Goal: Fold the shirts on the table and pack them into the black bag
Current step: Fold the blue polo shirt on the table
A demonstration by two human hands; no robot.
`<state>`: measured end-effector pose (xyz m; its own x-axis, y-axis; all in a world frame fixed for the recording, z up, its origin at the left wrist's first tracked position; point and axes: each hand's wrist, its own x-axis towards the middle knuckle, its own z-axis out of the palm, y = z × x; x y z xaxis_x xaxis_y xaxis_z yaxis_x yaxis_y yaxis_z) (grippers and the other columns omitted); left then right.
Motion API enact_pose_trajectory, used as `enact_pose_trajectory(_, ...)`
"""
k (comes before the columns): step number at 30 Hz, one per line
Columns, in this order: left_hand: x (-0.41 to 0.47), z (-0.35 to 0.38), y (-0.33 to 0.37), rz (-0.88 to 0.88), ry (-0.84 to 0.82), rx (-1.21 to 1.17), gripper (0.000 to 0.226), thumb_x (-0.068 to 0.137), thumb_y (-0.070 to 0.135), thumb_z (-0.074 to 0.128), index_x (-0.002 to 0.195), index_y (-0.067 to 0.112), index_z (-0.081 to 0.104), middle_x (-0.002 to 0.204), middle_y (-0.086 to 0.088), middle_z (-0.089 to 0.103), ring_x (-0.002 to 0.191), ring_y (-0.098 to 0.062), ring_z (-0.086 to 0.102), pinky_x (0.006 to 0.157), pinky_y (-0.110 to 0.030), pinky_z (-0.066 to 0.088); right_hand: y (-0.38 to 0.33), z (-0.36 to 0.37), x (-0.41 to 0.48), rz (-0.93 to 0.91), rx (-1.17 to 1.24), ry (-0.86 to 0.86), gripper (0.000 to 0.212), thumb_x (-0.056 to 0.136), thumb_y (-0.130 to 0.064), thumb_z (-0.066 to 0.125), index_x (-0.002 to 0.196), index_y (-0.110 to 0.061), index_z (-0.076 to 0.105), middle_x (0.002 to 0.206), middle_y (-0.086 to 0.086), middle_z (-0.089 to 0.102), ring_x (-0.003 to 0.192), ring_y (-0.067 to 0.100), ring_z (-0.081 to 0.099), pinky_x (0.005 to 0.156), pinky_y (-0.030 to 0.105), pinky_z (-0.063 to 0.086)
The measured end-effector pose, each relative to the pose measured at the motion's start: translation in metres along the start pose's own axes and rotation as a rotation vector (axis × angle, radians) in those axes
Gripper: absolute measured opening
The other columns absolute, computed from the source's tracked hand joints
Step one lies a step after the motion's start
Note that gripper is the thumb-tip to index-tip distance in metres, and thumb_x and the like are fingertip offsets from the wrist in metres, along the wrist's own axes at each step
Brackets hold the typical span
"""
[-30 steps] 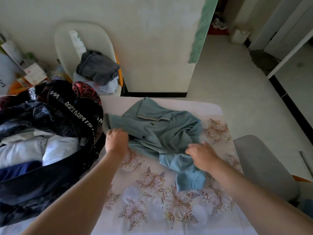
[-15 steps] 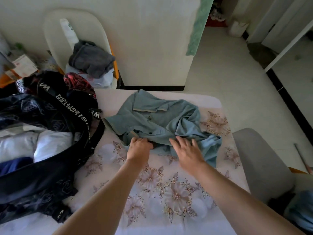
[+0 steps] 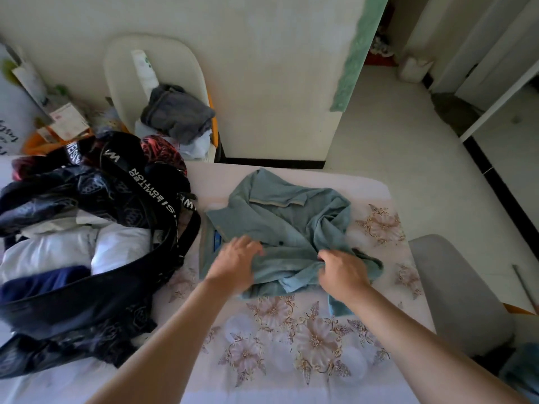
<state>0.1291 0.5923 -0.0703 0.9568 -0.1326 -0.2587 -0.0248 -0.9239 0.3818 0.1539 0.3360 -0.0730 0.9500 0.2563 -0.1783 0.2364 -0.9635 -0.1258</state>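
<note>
— Where is the crumpled blue-grey collared fabric shirt (image 3: 291,223) found?

— It is spread on the far part of the floral-patterned surface (image 3: 291,345), with the collar turned away from the person. Its near edge is held at two places. The left grip (image 3: 233,260) is curled onto the cloth at the left. The right grip (image 3: 342,269) is clamped round a bunched fold at the right.

— What is crowded around it?

— The open black soft bag with white-lettered straps (image 3: 87,295) is set just beside the shirt's left edge and is filled with white folded clothes (image 3: 116,246). A grey padded chair (image 3: 455,287) is seen close at the surface's right side. Behind, a white moulded chair (image 3: 122,68) is heaped with a dark grey garment (image 3: 178,115).
</note>
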Motion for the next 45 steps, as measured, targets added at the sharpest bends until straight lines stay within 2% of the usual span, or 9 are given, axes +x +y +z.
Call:
enact_pose_trajectory(4, -0.016, 0.032, 0.038, 0.160, -0.206, -0.196, 0.086, 0.074, 0.029, 0.076, 0.146, 0.038, 0.029, 0.140, 0.012, 0.036, 0.125, -0.008, 0.035, 0.109, -0.028, 0.037, -0.033, 0.005, -0.013, 0.075, 0.222, -0.437, 0.023, 0.091, -0.030, 0.051, 0.102, -0.018, 0.068, 0.102, 0.008, 0.072, 0.094, 0.029, 0.066, 0.072, 0.031, 0.049)
enact_pose_trajectory(7, -0.022, 0.044, 0.022, 0.173, -0.163, -0.143, 0.039, 0.088, 0.012, 0.067, 0.122, 0.031, 0.064, 0.117, 0.006, 0.062, 0.110, -0.014, 0.059, 0.097, -0.026, 0.048, -0.053, -0.006, -0.025, 0.040, 0.531, -0.705, 0.028, 0.089, -0.039, 0.056, 0.084, -0.015, 0.068, 0.083, 0.001, 0.070, 0.081, 0.020, 0.064, 0.074, 0.033, 0.047)
enact_pose_trajectory(18, -0.040, -0.008, -0.020, -0.302, -0.127, 0.584, 0.035, 0.093, 0.016, 0.049, 0.126, 0.018, 0.059, 0.130, -0.006, 0.055, 0.121, -0.026, 0.044, 0.100, -0.036, 0.036, -0.023, 0.022, -0.051, -0.228, -0.086, -0.453, 0.074, 0.086, -0.009, 0.058, 0.152, -0.031, 0.033, 0.162, 0.006, 0.018, 0.149, 0.027, 0.019, 0.120, 0.046, 0.019)
enact_pose_trajectory(25, -0.054, 0.037, 0.017, -0.004, -0.196, 0.188, 0.083, 0.085, 0.040, 0.066, 0.151, 0.032, 0.017, 0.150, -0.004, 0.022, 0.132, -0.029, 0.033, 0.106, -0.045, 0.040, -0.029, 0.030, -0.071, -0.110, -0.138, -0.365, 0.036, 0.089, -0.001, 0.049, 0.118, -0.015, 0.064, 0.117, 0.011, 0.063, 0.108, 0.033, 0.062, 0.089, 0.039, 0.052)
enact_pose_trajectory(29, -0.056, 0.038, 0.008, -0.095, -0.312, 0.092, 0.065, 0.088, 0.008, 0.052, 0.145, 0.035, 0.038, 0.139, -0.006, 0.044, 0.123, -0.030, 0.050, 0.100, -0.040, 0.046, -0.043, 0.015, -0.087, -0.060, 0.054, -0.837, 0.005, 0.084, -0.014, 0.064, 0.088, -0.017, 0.066, 0.086, 0.007, 0.066, 0.078, 0.027, 0.063, 0.064, 0.029, 0.048)
enact_pose_trajectory(32, -0.055, 0.019, 0.015, 0.010, -0.622, 0.164, 0.053, 0.088, 0.018, 0.055, 0.138, 0.035, 0.053, 0.141, 0.002, 0.050, 0.125, -0.026, 0.052, 0.096, -0.034, 0.048, -0.057, 0.002, -0.088, 0.119, 0.414, -1.174, 0.032, 0.090, -0.028, 0.061, 0.118, -0.013, 0.065, 0.099, 0.003, 0.069, 0.066, 0.023, 0.068, 0.069, 0.032, 0.054)
enact_pose_trajectory(38, -0.039, 0.012, 0.020, -0.048, -0.454, -0.019, 0.029, 0.095, 0.032, 0.048, 0.113, 0.022, 0.068, 0.119, -0.004, 0.064, 0.109, -0.027, 0.061, 0.090, -0.040, 0.053, -0.057, 0.010, -0.045, -0.080, 0.178, -0.220, 0.028, 0.091, -0.028, 0.053, 0.117, -0.026, 0.061, 0.122, -0.001, 0.055, 0.114, 0.023, 0.055, 0.091, 0.036, 0.048)
enact_pose_trajectory(42, -0.031, 0.023, 0.014, -0.130, -0.067, 0.113, 0.052, 0.097, 0.033, 0.051, 0.146, 0.026, 0.034, 0.146, -0.008, 0.034, 0.126, -0.029, 0.045, 0.092, -0.040, 0.048, -0.054, 0.030, -0.031, -0.131, -0.173, -0.306, 0.065, 0.096, -0.028, 0.051, 0.153, -0.037, 0.020, 0.155, 0.012, 0.019, 0.128, 0.035, 0.042, 0.095, 0.041, 0.045)
enact_pose_trajectory(45, -0.020, 0.030, 0.008, -0.289, -0.127, 0.194, 0.079, 0.094, 0.051, 0.049, 0.155, 0.026, 0.005, 0.157, -0.015, 0.018, 0.127, -0.032, 0.048, 0.081, -0.038, 0.047, -0.038, 0.039, -0.028, -0.194, -0.194, -0.293, 0.067, 0.094, -0.007, 0.050, 0.151, -0.036, 0.028, 0.128, 0.010, 0.040, 0.105, 0.032, 0.055, 0.080, 0.038, 0.048)
